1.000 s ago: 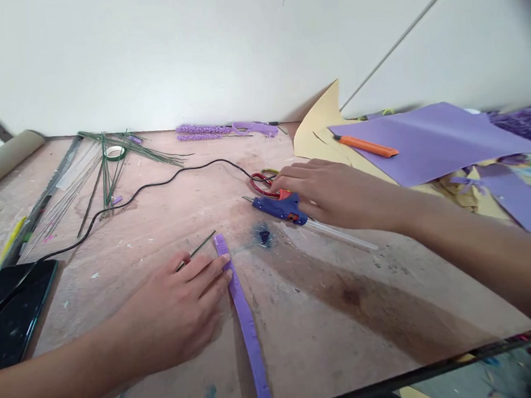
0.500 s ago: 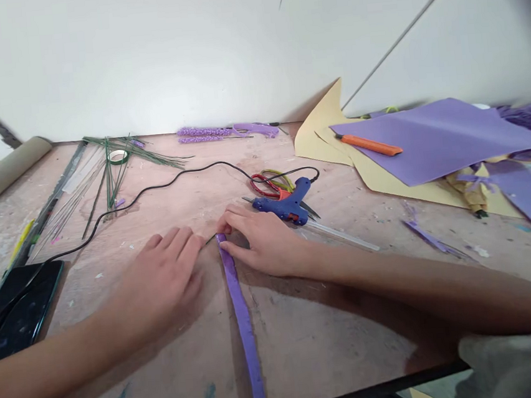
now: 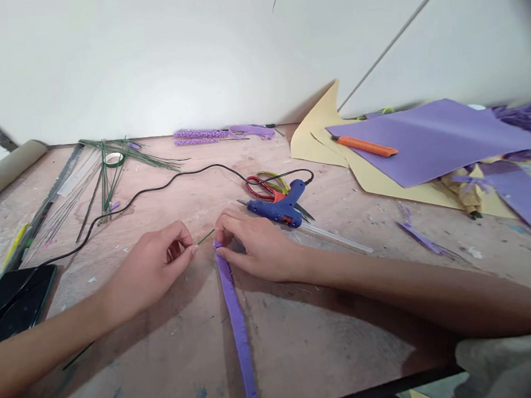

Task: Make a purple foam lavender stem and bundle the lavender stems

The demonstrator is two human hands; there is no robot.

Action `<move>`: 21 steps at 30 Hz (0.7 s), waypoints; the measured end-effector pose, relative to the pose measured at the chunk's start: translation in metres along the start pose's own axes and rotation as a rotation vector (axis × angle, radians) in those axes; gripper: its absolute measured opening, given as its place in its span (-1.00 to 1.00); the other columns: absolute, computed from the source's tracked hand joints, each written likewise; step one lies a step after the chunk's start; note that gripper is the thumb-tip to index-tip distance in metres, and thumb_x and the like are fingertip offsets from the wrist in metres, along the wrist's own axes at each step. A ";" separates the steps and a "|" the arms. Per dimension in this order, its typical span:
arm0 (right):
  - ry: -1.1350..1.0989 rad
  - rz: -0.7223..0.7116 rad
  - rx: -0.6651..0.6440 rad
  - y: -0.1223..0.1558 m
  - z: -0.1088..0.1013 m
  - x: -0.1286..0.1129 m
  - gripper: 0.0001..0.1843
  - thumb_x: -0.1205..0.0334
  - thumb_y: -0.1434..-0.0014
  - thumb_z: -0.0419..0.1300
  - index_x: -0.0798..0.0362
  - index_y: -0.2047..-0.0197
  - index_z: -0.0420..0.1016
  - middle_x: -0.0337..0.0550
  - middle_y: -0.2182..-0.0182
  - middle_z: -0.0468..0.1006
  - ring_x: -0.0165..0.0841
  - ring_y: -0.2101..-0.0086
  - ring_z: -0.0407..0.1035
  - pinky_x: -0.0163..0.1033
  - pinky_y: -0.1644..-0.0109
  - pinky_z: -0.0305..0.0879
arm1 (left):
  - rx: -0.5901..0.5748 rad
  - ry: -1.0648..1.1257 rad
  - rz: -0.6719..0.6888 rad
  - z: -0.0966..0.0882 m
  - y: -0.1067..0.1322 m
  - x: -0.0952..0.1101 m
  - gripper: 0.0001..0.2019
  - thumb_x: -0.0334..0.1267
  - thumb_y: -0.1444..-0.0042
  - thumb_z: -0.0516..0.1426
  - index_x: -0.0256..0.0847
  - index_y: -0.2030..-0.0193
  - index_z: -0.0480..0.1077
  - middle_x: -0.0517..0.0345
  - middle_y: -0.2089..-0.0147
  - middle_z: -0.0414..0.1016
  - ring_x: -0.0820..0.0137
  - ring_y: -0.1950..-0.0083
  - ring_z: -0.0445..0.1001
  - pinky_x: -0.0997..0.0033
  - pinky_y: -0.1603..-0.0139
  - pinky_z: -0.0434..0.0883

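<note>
The left hand (image 3: 148, 273) pinches a thin green wire (image 3: 206, 237) between thumb and fingertips, its tip angled toward the right hand (image 3: 261, 246). That hand's thumb and fingers close on the far end of the purple strip (image 3: 239, 333), which runs from the pinch toward the front edge. Just beyond the right knuckles, the blue glue gun (image 3: 276, 212) crowds the grip, partly covering the scissors (image 3: 278, 196); its black cord (image 3: 161, 185) snakes past both hands. A phone (image 3: 26, 297) lies beside the left forearm.
</note>
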State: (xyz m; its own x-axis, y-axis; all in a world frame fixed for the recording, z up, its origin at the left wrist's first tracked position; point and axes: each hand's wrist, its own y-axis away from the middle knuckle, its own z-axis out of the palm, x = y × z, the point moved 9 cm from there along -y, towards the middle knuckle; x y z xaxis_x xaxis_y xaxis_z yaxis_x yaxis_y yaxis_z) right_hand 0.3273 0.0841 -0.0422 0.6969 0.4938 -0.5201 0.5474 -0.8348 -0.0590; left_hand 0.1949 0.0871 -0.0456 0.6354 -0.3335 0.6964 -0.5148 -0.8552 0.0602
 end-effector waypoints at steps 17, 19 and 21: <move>-0.541 0.068 0.007 0.004 0.005 0.008 -0.91 0.33 -0.32 0.09 0.00 0.12 0.25 -0.26 0.30 0.46 -0.39 0.35 0.31 -0.25 0.23 0.24 | -0.092 0.482 -0.056 0.011 0.003 -0.011 -0.86 -0.20 -0.27 0.16 -0.18 0.10 0.41 0.26 0.40 0.44 0.48 0.41 0.38 0.57 0.48 0.31; -0.619 0.103 0.015 0.003 0.008 0.011 -0.89 0.31 -0.33 0.09 -0.01 0.09 0.24 -0.26 0.29 0.43 -0.40 0.35 0.29 -0.28 0.27 0.25 | -0.092 0.459 -0.036 0.010 0.002 -0.010 -0.86 -0.20 -0.27 0.16 -0.17 0.10 0.41 0.24 0.39 0.47 0.46 0.40 0.40 0.57 0.48 0.31; -0.722 0.142 0.019 0.002 0.011 0.013 -0.84 0.29 -0.34 0.07 -0.03 0.03 0.21 -0.27 0.27 0.41 -0.42 0.39 0.27 -0.30 0.34 0.24 | -0.089 0.438 -0.025 0.009 0.001 -0.010 -0.86 -0.20 -0.27 0.17 -0.17 0.09 0.41 0.24 0.38 0.50 0.46 0.39 0.41 0.56 0.48 0.31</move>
State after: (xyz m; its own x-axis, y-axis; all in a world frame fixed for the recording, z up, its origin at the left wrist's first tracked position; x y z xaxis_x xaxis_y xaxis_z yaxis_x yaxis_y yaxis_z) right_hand 0.3326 0.0866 -0.0586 0.2786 0.1027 -0.9549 0.4615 -0.8863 0.0393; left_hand 0.1933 0.0858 -0.0588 0.3545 -0.0975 0.9300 -0.5621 -0.8170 0.1286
